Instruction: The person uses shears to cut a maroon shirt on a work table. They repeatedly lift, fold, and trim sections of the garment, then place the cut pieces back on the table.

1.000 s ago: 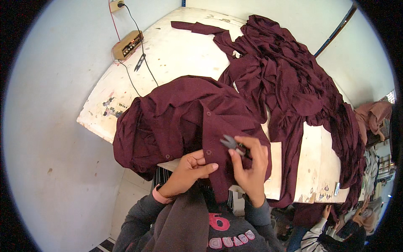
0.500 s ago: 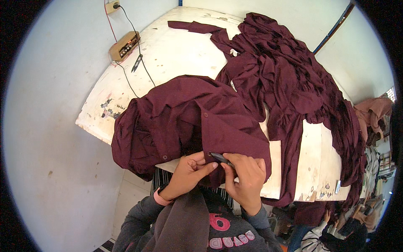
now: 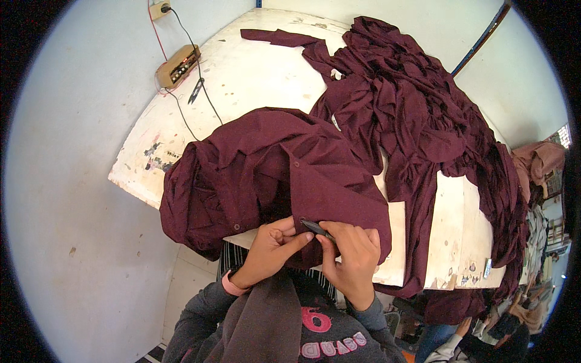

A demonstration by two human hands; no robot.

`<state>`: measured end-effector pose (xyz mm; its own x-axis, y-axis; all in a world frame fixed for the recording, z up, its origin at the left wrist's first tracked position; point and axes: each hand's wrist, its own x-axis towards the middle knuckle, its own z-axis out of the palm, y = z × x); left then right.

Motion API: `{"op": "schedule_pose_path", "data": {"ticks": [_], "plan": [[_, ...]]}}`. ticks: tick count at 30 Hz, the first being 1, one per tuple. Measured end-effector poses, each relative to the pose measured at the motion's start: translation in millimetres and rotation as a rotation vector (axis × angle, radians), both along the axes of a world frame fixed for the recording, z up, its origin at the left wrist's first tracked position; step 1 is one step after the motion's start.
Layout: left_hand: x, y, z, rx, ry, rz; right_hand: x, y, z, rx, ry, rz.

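A maroon buttoned garment (image 3: 254, 145) lies bunched at the near edge of the table. My left hand (image 3: 272, 247) is closed on its front edge, pinching the cloth beside a small button (image 3: 303, 220). In my right hand (image 3: 354, 251) is a pair of dark thread snips (image 3: 315, 227), its pointed tip at that button. Whether the blades are apart is too small to tell. Two more buttons show on the garment, one higher on the same edge and one on the opposite front.
A large heap of maroon garments (image 3: 405, 109) covers the right of the worn white table (image 3: 266, 72). At the far left sit a small brown box with knobs (image 3: 178, 66), its cords, and another black pair of snips (image 3: 195, 91). Another person's arm (image 3: 451, 345) shows lower right.
Both my hands stay almost in place, the snips' tip still at the button. At lower right the other person has shifted.
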<state>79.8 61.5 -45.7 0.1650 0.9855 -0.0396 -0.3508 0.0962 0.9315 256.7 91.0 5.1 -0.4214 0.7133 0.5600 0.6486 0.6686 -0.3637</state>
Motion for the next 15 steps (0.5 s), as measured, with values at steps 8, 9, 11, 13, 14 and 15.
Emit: {"op": "schedule_pose_path", "data": {"ticks": [8,9,11,13,14,15], "plan": [[-1.2,-1.3,2.7,-0.023,0.013,-0.005,-0.4,-0.5,-1.4,-0.024,-0.011,0.015],[-1.2,-1.4,3.2,-0.015,-0.003,-0.007,-0.8,-0.6,-1.3,-0.03,-0.009,0.019],[-1.1,-0.5,5.1,0.006,-0.032,-0.013,0.7,2.1,-7.6,-0.036,0.072,0.056],[-5.9,-4.1,-0.4,0.013,0.081,-0.06,-1.0,3.4,-6.5,-0.118,0.201,0.06],[-6.6,-4.5,1.0,0.107,0.166,-0.057,-4.4,2.7,-0.9,-0.197,0.291,0.046],[-7.5,-4.8,3.0,0.201,0.25,-0.046,-3.4,3.5,0.5,-0.237,0.31,0.03]]}}
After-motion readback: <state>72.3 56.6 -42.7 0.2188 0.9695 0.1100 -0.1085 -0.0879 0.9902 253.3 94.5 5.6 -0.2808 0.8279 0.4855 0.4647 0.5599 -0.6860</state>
